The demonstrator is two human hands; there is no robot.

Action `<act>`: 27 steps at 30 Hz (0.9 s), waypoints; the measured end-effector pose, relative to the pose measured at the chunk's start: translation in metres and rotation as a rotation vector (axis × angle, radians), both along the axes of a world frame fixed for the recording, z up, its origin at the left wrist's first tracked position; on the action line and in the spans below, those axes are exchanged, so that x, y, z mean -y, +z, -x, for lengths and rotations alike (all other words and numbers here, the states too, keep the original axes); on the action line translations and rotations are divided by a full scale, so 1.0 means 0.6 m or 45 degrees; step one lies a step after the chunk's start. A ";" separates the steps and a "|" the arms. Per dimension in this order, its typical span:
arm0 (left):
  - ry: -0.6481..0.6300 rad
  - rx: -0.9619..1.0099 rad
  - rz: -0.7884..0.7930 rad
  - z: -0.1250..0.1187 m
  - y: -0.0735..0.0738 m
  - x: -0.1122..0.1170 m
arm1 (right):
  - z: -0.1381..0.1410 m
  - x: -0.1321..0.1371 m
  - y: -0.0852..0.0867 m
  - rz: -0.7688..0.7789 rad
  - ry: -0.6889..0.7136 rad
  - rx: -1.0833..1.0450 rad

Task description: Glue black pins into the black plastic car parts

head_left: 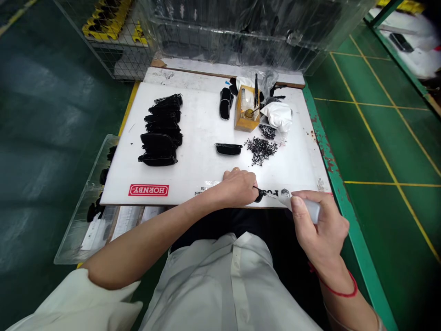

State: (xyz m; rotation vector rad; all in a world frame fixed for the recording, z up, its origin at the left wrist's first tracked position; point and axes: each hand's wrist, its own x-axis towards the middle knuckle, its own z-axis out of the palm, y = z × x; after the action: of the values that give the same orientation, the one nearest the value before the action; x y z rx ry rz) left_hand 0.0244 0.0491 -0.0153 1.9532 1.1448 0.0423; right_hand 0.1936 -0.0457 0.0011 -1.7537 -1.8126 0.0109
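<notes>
My left hand (239, 187) is closed on a small black part (259, 195) at the near edge of the white board (200, 138). My right hand (319, 225) grips a white squeeze bottle (310, 208) whose thin nozzle points left and touches that black part. A heap of small black pins (261, 149) lies just beyond my hands. One black curved shell (228, 148) lies alone left of the pins. Rows of the same black shells (161, 131) are stacked at the board's left.
A yellow box (246, 110) with tools, a white cloth (278, 115) and another black shell (225, 103) stand at the back. A clear plastic tray (86, 207) with black parts sits left of the board. Wire cages (213, 32) stand behind. Green floor lies to the right.
</notes>
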 end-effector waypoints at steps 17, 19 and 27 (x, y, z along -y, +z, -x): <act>-0.012 0.010 -0.015 -0.001 -0.004 -0.001 | 0.009 0.000 0.002 -0.015 -0.035 -0.051; -0.016 0.013 -0.012 0.000 -0.004 -0.001 | 0.007 0.001 0.002 -0.013 -0.030 -0.039; -0.005 0.034 -0.012 -0.001 -0.008 0.000 | 0.006 0.001 -0.003 -0.038 -0.014 -0.005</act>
State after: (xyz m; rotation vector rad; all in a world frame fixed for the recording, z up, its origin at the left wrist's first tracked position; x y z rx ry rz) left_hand 0.0249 0.0494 -0.0202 1.9575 1.1257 0.0718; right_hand 0.1898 -0.0464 -0.0009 -1.7415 -1.7920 -0.0172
